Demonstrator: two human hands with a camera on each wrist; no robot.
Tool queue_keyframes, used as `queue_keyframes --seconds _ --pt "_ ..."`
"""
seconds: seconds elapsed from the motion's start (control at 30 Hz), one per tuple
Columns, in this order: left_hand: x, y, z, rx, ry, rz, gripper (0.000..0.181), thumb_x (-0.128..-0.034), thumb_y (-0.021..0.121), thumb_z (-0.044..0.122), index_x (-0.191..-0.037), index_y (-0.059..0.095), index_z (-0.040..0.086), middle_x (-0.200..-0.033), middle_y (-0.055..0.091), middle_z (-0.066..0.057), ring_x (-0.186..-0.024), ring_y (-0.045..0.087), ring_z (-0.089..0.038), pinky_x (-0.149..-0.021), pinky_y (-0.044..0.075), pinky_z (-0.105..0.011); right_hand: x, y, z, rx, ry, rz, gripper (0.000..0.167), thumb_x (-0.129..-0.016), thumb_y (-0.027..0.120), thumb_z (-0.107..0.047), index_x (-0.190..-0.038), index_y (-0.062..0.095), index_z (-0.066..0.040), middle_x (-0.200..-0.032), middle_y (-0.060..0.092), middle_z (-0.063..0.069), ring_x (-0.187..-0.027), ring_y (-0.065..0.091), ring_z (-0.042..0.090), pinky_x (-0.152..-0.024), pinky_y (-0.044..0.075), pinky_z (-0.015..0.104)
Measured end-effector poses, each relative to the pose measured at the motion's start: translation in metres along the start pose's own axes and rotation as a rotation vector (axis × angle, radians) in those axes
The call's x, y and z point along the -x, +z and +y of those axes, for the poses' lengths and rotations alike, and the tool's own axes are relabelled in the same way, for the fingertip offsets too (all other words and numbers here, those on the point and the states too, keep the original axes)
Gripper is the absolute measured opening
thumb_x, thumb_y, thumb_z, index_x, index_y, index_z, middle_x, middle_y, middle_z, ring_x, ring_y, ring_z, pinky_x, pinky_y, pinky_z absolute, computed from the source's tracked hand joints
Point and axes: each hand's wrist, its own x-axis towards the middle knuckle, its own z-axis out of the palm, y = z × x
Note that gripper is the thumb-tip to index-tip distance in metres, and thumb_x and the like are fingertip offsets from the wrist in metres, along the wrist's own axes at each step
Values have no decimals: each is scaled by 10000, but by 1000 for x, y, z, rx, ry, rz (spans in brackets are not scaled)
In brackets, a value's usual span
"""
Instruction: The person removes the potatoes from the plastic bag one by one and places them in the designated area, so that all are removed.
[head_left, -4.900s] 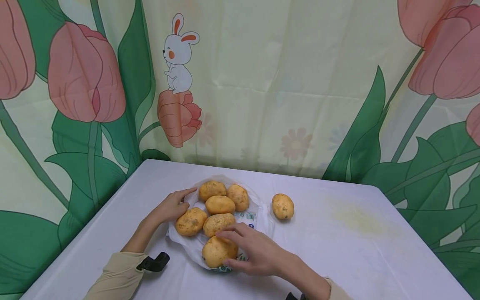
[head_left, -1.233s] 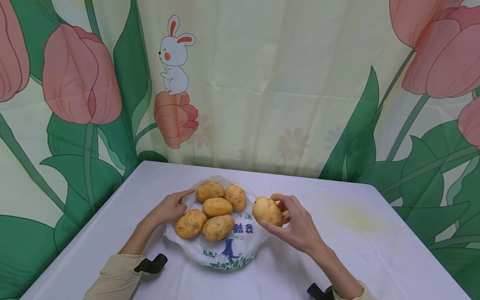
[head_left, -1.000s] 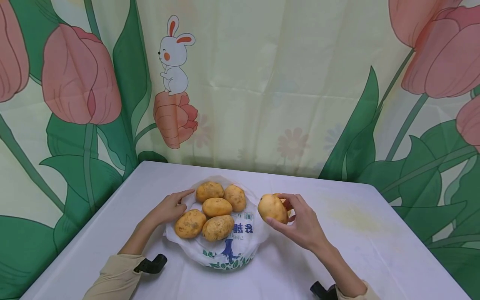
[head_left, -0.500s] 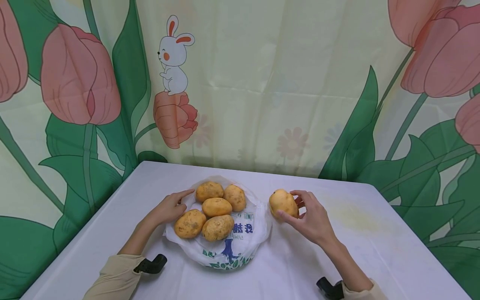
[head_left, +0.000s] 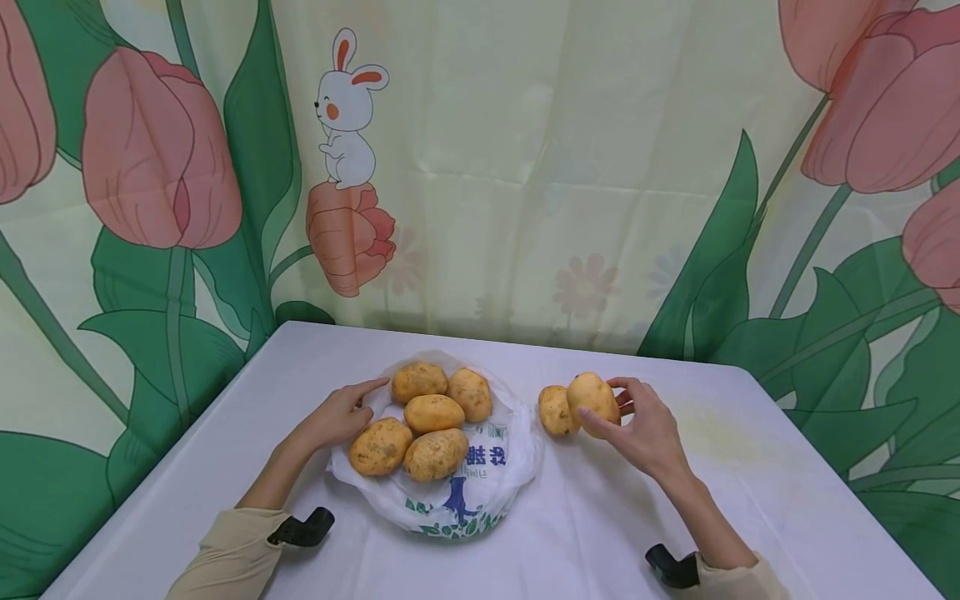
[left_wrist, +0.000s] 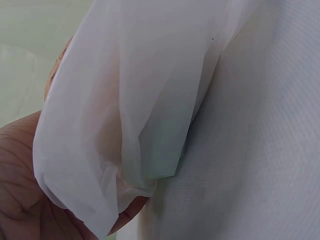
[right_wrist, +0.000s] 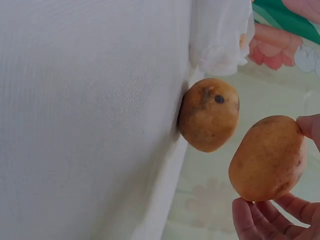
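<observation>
In the head view, a potato (head_left: 592, 400) is gripped by my right hand (head_left: 651, 429), thumb on the near side and fingers behind. The right wrist view shows that held potato (right_wrist: 269, 157) raised off the table. Another potato (head_left: 553, 413) lies on the cloth just left of it. My left hand (head_left: 339, 417) holds the left edge of a white plastic bag (head_left: 487, 496), index finger stretched toward the back potato (head_left: 420, 382). Plastic (left_wrist: 155, 75) hides most of those fingers in the left wrist view. Several potatoes sit on the bag.
A white-clothed table (head_left: 750, 500) carries everything. Behind it hangs a curtain (head_left: 487, 167) printed with tulips and a rabbit. A black wrist mount (head_left: 303, 527) sits at the left sleeve, another mount (head_left: 670, 567) at the right.
My right hand has taken the front potato off the bag and carried it rightward, past the potato lying on the cloth, which shows again at its left. The left hand stays at the bag's edge.
</observation>
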Motion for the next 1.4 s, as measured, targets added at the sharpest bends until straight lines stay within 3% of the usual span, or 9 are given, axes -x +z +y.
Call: queue_keyframes --seconds 0.3,0.63,1.0,1.4 --pt "1 0 0 12 -22 -4 599 -921 485 -2 -1518 444 -19 -754 401 -35 -716 414 -195 -664 362 -336 -10 -6 15 45 109 -45 690 -874 730 -549 -1289 579 -19 -1067 636 179 -931 640 303 -733 476 365" --pt "0 1 -1 12 -17 -4 605 -913 485 -7 -1516 443 -26 -748 414 -41 -712 417 -195 -643 352 -332 -17 -3 32 97 174 -108 712 -889 701 -555 -1273 567 29 -1058 633 212 -915 605 317 -732 451 387" --pt "-1 1 2 8 -31 -3 604 -916 487 -3 -1517 445 -19 -759 409 -43 -728 424 -201 -652 357 -334 -24 2 38 164 216 -197 750 -897 680 -562 -1228 542 96 -974 628 227 -852 605 315 -693 463 396" --pt "-1 0 0 6 -16 -2 606 -913 486 -4 -1517 443 -22 -766 413 -40 -735 429 -199 -664 366 -335 -25 6 37 198 244 -212 794 -874 688 -614 -1209 545 91 -944 636 216 -812 608 299 -646 464 367"
